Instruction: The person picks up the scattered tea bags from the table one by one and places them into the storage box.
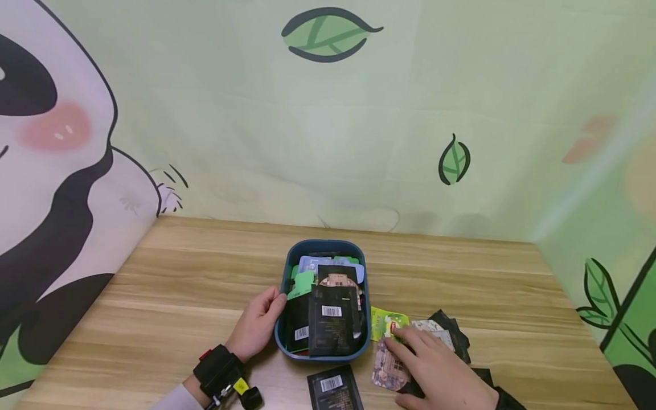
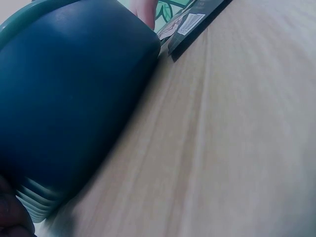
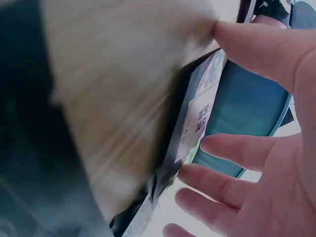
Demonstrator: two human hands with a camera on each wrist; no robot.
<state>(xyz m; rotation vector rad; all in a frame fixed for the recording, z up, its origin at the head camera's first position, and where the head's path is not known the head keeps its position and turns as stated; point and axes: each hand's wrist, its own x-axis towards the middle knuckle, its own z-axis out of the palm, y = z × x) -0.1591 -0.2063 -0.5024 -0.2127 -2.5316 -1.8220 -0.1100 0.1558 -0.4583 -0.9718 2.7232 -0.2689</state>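
Observation:
A deep blue plastic bin (image 1: 281, 336) is filled with flat sachets, among them black barcoded sachets (image 1: 333, 330), a green one (image 1: 303, 283) and a lilac one (image 1: 314, 263). My left hand (image 1: 261, 316) holds the bin's left side, its thumb at the rim; the left wrist view shows only its fingertips by the ribbed wall. To the right of the bin, my right hand (image 1: 438, 364) touches a pink patterned sachet (image 1: 388, 367) with its fingertips. In the right wrist view its fingers (image 3: 237, 148) are extended and the thumb stands apart from the sachet.
A yellow-green sachet (image 1: 381, 322) lies against the bin's right side. Several black and grey sachets (image 1: 451, 330) overlap behind my right hand. One black barcoded sachet (image 1: 335, 390) lies in front of the bin. A printed green backdrop (image 1: 230, 114) rises behind the wooden table (image 1: 205, 267).

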